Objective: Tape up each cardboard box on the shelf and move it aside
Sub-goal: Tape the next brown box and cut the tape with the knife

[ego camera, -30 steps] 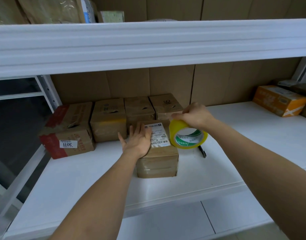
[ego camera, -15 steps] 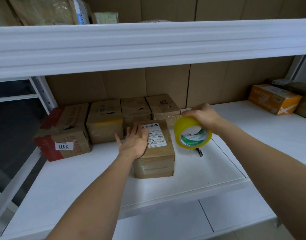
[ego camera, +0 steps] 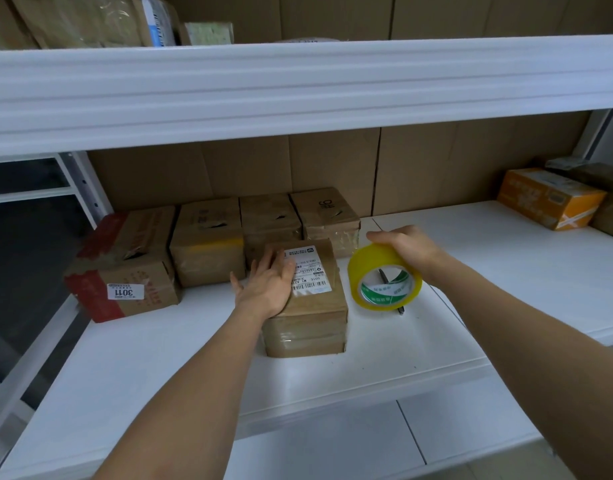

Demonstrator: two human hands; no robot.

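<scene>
While our left hand [ego camera: 268,284] stays flat on the box [ego camera: 307,299], fingers straight, our right hand [ego camera: 407,245], gripping the tape roll [ego camera: 384,280], has drawn right, clear of it. We judge this box taped, ready to shift aside. It sits mid-shelf [ego camera: 159,358], long axis front-to-back, label upward.

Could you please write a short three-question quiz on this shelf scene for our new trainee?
1. True or false: the left hand lies flat on the labelled box.
2. Which hand grips the yellow tape roll? A) left B) right
3. What dark thing shows through the roll's core?

Key: 1 true. 2 B, the right hand. 3 a pen lying on the shelf.
</scene>
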